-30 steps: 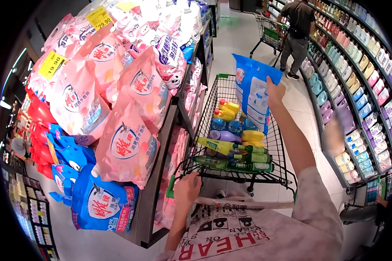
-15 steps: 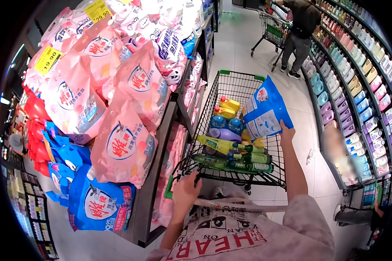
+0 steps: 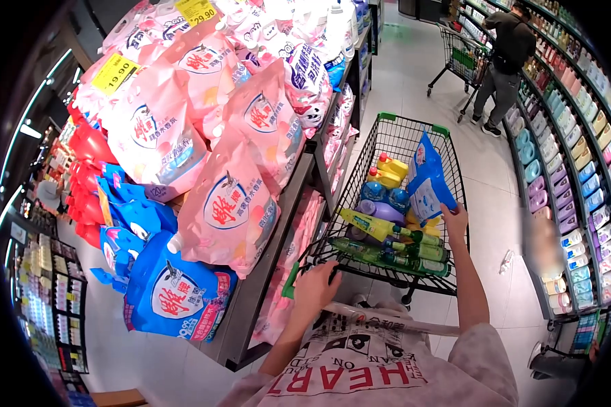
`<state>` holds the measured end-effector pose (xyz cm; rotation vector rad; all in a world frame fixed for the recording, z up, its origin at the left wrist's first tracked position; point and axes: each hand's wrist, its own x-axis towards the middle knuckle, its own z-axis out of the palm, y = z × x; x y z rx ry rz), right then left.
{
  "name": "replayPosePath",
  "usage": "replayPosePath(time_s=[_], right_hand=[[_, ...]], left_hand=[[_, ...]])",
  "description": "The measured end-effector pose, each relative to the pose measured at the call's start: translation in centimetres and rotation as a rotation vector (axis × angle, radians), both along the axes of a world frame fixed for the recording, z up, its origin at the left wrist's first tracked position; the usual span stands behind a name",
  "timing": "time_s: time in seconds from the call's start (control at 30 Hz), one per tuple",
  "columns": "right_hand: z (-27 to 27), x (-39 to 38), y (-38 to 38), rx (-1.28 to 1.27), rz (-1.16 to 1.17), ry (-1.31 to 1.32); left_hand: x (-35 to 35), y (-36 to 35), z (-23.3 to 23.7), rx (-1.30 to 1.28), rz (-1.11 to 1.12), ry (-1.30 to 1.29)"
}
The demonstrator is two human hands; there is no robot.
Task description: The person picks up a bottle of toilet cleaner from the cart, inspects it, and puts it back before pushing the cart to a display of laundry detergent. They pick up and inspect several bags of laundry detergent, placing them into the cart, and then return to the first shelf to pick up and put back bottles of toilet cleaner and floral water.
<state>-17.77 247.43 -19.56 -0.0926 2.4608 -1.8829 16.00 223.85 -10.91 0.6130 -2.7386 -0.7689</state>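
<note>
My right hand (image 3: 454, 222) grips the lower right edge of a blue bag (image 3: 428, 183), which is tilted over the right side of the shopping cart (image 3: 381, 122). At the cart's handle end, my left hand (image 3: 319, 285) is closed round the handle near its green corner. Inside the cart lie yellow bottles (image 3: 387, 173), blue round containers (image 3: 375, 190), a purple bottle (image 3: 381, 211) and several green bottles (image 3: 414, 259).
To the left, a display holds pink bags (image 3: 227, 210) and blue bags (image 3: 173, 295). Bottle-filled shelves (image 3: 570, 163) line the right side. A person (image 3: 506, 68) stands ahead beside another cart (image 3: 463, 57). Part of another person shows at lower right.
The cart, display and shelves appear shifted right in the view. The blue bag has turned more edge-on and sits lower over the cart, still in my right hand.
</note>
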Motion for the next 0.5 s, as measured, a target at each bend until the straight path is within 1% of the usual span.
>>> replayPosePath(time_s=[0.07,0.1,0.17,0.2,0.27,0.3,0.37,0.4,0.43,0.47,0.5], right_hand=[[-1.0,0.0,-1.3,0.115,0.056,0.129],[-0.9,0.3,-2.0,0.112,0.052,0.130],[-0.6,1.0,-3.6,0.259,0.106,0.225],[-1.0,1.0,-3.8,0.257,0.106,0.229],[-2.0,1.2,-5.1,0.280,0.057,0.418],[-1.6,1.3,-5.1,0.324,0.140,0.318],[-0.8,2.4,-5.6,0.285,0.151,0.347],[0.0,3.2,-5.8,0.260,0.132,0.367],[0.9,4.3,-6.0,0.247,0.152,0.373],[2.2,5.6,-6.3,0.311,0.121,0.427],[3.7,6.9,-6.7,0.375,0.087,0.480]], left_hand=[[0.0,0.1,0.2,-0.014,0.001,-0.015],[0.0,0.1,0.2,-0.018,-0.003,-0.014],[0.0,0.1,0.0,-0.012,-0.003,-0.020],[0.0,0.2,0.0,-0.014,-0.002,-0.016],[0.3,0.2,0.1,-0.003,0.008,-0.060],[0.5,0.1,0.0,-0.010,0.036,-0.058],[1.0,-0.2,-0.1,0.073,-0.019,0.064],[1.3,-0.6,0.1,0.063,0.007,0.068],[1.5,-1.0,0.4,0.139,0.069,0.274],[1.7,-1.4,0.7,0.211,0.126,0.481],[2.1,-1.7,1.8,0.153,0.273,0.546]])
